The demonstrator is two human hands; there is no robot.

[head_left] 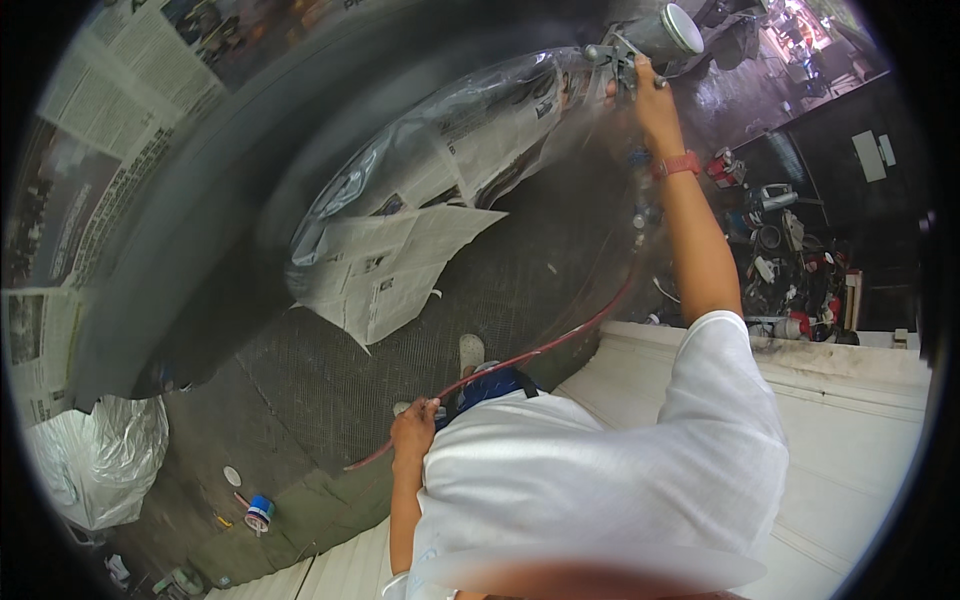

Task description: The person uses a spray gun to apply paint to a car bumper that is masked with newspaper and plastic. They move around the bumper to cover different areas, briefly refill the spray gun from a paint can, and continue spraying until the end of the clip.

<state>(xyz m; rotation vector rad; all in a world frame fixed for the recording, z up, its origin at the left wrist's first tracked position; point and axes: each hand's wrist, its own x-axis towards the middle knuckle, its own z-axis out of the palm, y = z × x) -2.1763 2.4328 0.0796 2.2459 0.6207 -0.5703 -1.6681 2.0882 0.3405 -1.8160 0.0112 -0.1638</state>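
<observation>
My right hand, with a red band on its wrist, reaches far forward and is wrapped round the handle of a metal spray gun. A pale cylindrical cup sits on the gun. Close by the gun's front is the end of a clear plastic sheet and newspaper masking on a dark curved vehicle panel. My left hand, low near my waist, is closed round a red air hose. That hose runs from the left hand across my front and up toward the gun.
More newspaper covers the surface beyond the panel. Silvery sheeting hangs at lower left, near a small blue can on the floor. Cluttered cans and tools lie at right. A whitish corrugated surface stands behind me.
</observation>
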